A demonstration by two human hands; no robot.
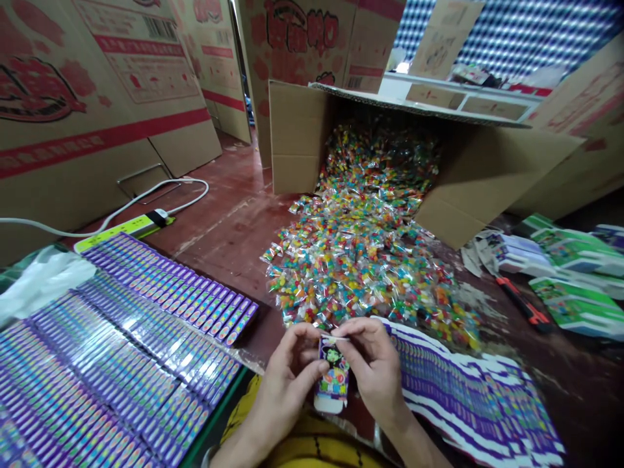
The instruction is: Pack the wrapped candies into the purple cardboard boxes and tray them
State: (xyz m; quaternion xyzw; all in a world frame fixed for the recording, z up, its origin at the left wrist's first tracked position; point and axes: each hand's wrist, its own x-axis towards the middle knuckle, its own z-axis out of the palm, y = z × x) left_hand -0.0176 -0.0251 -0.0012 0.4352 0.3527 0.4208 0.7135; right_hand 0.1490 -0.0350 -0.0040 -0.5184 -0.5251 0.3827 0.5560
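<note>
At the red table (234, 221), both curled hands (292, 374) (374, 364) pinch a purple carton (333, 378).

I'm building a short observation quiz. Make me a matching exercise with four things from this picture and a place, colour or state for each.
1. small box
2. candy packets
3. power strip
4. white-edged purple stack

A. yellow-green
B. to the right of the right hand
C. held in both hands
D. spilling from an open cardboard box

Pairs: 1-C, 2-D, 3-A, 4-B
</note>
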